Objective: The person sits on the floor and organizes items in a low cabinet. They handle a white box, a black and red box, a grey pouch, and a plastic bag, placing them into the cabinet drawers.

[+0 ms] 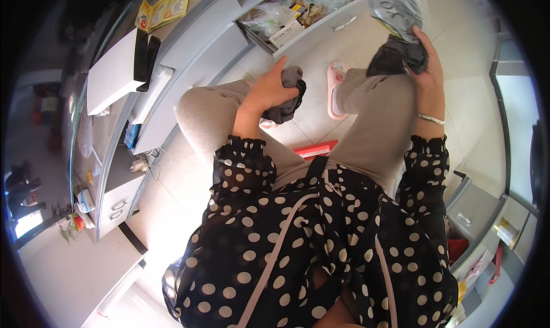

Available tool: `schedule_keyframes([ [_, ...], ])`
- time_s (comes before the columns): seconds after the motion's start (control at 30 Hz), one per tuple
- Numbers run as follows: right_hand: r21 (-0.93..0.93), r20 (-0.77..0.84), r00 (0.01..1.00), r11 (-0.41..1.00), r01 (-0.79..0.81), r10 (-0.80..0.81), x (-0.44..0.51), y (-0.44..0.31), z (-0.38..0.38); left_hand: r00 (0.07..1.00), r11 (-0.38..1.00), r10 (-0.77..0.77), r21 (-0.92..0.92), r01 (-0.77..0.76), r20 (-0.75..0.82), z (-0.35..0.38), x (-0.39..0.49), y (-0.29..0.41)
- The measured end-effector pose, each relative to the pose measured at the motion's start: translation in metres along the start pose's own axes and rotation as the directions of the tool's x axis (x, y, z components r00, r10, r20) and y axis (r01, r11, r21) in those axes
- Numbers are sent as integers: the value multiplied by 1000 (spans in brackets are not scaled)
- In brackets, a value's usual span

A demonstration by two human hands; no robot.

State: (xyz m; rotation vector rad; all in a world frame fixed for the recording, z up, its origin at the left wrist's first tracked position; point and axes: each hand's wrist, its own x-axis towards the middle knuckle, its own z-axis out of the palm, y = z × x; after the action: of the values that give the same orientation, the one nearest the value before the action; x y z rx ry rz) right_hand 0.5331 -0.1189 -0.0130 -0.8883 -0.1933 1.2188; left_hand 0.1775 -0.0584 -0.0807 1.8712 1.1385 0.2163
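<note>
My left hand grips a bundle of grey and black cloth over the gap between my knees. Its thumb and fingers wrap around the bundle's side. On the right, my right hand holds a crumpled black plastic bag or wrapper above my right knee. A clear plastic bag with printed letters sticks up from the same grasp. I cannot tell whether the black and clear pieces are joined. Ahead of both hands, an open drawer holds cartons, plastic bags and other small things.
White cabinets with a counter curve along the left. A white box and a folded yellow leaflet lie on the counter. Below me are a pink slipper and a red object on the tiled floor. Another cabinet stands at right.
</note>
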Motion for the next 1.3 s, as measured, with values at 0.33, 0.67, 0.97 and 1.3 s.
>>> schedule_keyframes([
  [0.33, -231, 56, 991, 967, -106, 122, 48, 44, 53, 994, 992, 107, -68, -106, 9, -4, -4, 6],
  [0.67, -328, 74, 983, 935, -137, 170, 70, 54, 57, 991, 987, 132, -97, -129, 26, -8, -8, 14],
  [0.97, -325, 61, 990, 940, -99, 125, 81, 45, 51, 986, 979, 163, -134, -156, 40, -5, -10, 19],
  [1.3, -327, 22, 991, 938, -115, 129, 88, 39, 48, 982, 975, 184, -133, -176, 45, -5, -10, 24],
])
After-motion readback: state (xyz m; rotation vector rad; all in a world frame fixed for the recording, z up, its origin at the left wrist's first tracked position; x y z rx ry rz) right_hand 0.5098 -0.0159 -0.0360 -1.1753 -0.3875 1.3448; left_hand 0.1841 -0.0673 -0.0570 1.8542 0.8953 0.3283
